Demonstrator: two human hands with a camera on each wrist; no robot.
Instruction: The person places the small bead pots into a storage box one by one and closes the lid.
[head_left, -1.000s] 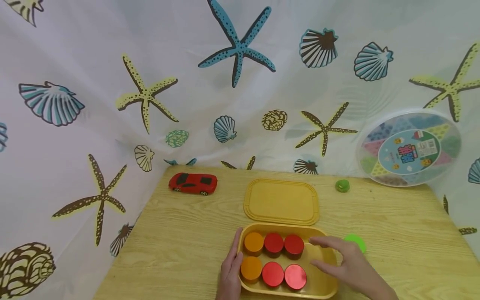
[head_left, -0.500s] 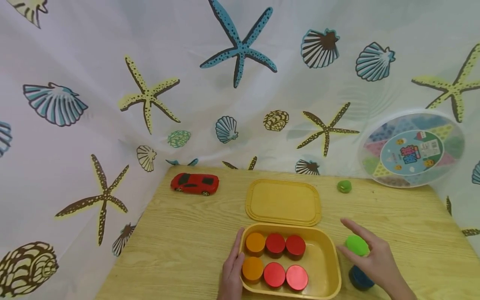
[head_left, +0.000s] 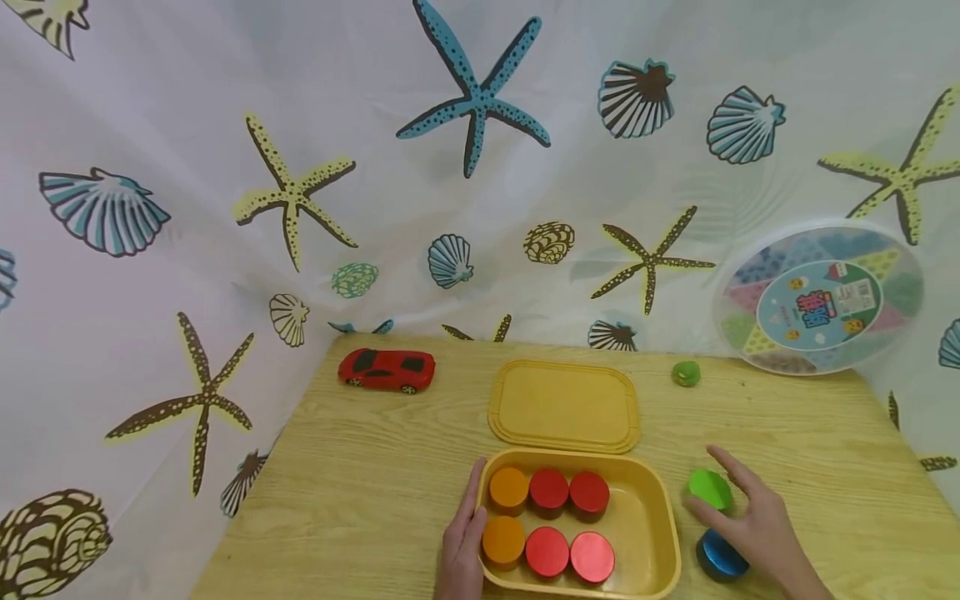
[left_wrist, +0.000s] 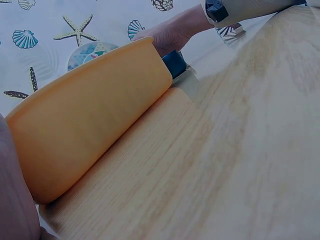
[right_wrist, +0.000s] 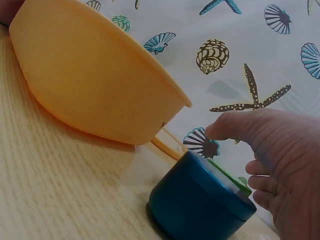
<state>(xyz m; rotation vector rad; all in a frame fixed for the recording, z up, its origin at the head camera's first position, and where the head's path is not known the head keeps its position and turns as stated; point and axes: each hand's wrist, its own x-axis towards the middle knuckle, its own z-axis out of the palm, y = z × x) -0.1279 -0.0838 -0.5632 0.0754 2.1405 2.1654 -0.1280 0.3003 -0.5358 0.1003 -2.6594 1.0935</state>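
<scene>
My left hand rests against the left wall of the yellow plastic box, fingers extended along its outside. Inside the box, two orange round tins stand at the left, and several red round tins beside them. To the right of the box, my right hand hovers with thumb and forefinger spread apart and nothing between them. Just below its thumb are a bright green round piece and a blue round tin. In the right wrist view, the blue tin stands apart from the hand.
Behind the box lies a flat yellow lid. A red toy car is at the back left and a small green lump at the back right. An oval patterned package leans on the shell-print cloth.
My right hand has moved rightward from over the box's right end to above the green piece and blue tin, which has come into view. My left hand has stayed at the box.
</scene>
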